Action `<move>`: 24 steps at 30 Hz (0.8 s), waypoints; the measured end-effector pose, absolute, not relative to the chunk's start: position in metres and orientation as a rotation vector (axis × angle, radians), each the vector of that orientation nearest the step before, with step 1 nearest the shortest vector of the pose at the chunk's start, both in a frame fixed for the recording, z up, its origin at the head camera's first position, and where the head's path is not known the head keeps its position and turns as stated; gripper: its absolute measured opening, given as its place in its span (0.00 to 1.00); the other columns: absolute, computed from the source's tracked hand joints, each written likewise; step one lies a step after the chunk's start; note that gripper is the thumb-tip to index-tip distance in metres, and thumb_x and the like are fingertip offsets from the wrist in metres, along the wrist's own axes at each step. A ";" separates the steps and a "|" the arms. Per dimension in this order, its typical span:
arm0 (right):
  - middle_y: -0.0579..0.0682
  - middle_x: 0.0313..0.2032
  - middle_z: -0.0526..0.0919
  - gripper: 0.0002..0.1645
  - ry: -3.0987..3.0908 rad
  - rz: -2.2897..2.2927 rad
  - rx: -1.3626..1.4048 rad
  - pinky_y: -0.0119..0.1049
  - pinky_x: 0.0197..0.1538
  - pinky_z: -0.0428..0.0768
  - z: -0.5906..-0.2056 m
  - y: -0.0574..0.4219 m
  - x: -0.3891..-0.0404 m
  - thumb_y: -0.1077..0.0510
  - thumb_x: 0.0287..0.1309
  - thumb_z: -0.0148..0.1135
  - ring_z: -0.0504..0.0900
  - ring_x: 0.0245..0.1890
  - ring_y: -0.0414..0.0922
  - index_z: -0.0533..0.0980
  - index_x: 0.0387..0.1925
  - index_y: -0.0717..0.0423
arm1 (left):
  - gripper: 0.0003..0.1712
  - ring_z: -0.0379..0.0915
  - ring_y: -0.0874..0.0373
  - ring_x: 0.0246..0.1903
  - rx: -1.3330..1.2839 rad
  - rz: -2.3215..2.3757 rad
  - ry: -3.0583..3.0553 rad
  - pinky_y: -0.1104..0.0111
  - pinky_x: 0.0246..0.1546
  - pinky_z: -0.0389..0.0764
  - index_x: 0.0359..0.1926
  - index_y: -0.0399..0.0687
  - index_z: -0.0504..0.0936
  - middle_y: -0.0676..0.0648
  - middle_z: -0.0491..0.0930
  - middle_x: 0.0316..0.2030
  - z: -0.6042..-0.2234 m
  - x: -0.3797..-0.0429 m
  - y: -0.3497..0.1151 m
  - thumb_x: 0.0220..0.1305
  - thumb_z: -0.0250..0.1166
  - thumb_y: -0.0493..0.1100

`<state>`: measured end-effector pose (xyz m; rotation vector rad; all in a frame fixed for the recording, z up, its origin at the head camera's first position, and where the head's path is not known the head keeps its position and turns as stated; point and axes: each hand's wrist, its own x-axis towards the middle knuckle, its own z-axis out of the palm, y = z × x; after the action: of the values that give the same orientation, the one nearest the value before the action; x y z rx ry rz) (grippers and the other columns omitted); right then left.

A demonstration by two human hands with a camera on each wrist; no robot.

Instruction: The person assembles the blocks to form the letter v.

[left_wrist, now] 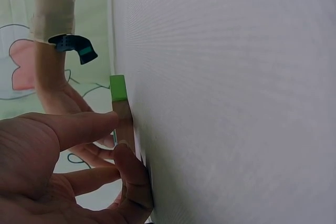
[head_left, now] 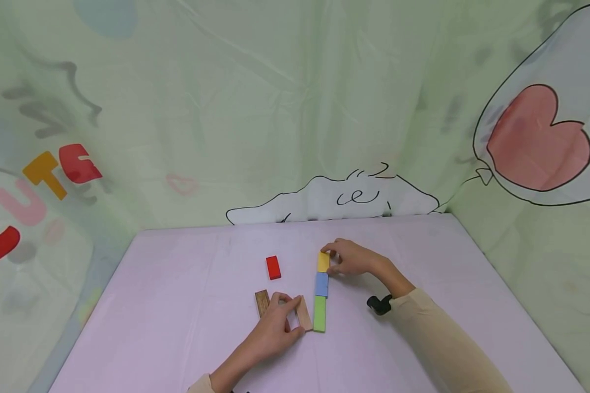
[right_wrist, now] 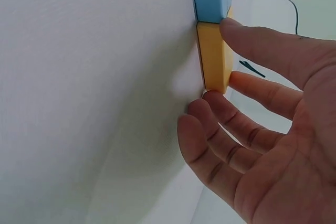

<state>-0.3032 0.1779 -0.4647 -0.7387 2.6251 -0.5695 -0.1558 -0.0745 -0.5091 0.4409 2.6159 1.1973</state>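
Note:
A yellow block, a blue block and a green block lie end to end in one straight line. My right hand pinches the yellow block at the far end, thumb by the blue joint and a fingertip at its outer end. Beside the green block, at a slight slant, is a plain light wooden block. The thumb and index finger of my left hand hold it by its two ends. In the left wrist view the green block's end shows just past that wooden block.
A red block lies apart, left of the line. Partly behind the left hand is a dark brown wooden block. The pale tabletop meets a printed curtain at the back and sides.

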 end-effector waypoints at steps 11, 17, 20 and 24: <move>0.59 0.53 0.82 0.32 2.638 -0.608 -0.733 0.40 0.52 0.83 -0.470 0.176 -0.304 0.55 0.66 0.73 0.81 0.45 0.45 0.77 0.67 0.61 | 0.39 0.68 0.66 0.23 0.428 1.200 2.608 0.75 0.25 0.72 0.74 0.41 0.75 0.39 0.70 0.64 -0.509 -0.156 -0.074 0.63 0.75 0.40; 0.59 0.54 0.82 0.31 2.643 -0.608 -0.721 0.40 0.52 0.84 -0.472 0.175 -0.303 0.55 0.66 0.73 0.81 0.45 0.45 0.77 0.67 0.61 | 0.39 0.68 0.66 0.23 0.415 1.197 2.605 0.75 0.25 0.72 0.74 0.42 0.75 0.39 0.69 0.65 -0.508 -0.155 -0.074 0.63 0.76 0.40; 0.58 0.54 0.82 0.31 2.648 -0.608 -0.715 0.41 0.53 0.84 -0.473 0.175 -0.303 0.55 0.66 0.73 0.80 0.45 0.45 0.77 0.67 0.60 | 0.39 0.68 0.66 0.23 0.415 1.189 2.611 0.75 0.25 0.72 0.74 0.42 0.75 0.39 0.70 0.65 -0.508 -0.155 -0.074 0.63 0.76 0.40; 0.59 0.54 0.82 0.31 2.654 -0.608 -0.728 0.42 0.53 0.84 -0.473 0.174 -0.302 0.55 0.67 0.72 0.81 0.45 0.46 0.77 0.67 0.61 | 0.39 0.68 0.66 0.23 0.415 1.184 2.615 0.76 0.25 0.72 0.74 0.42 0.75 0.39 0.70 0.64 -0.507 -0.155 -0.074 0.63 0.75 0.40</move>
<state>-0.3019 0.1744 -0.4729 -0.7283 2.6537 -0.6075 -0.1550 -0.0736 -0.5074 0.4146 2.6154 1.1841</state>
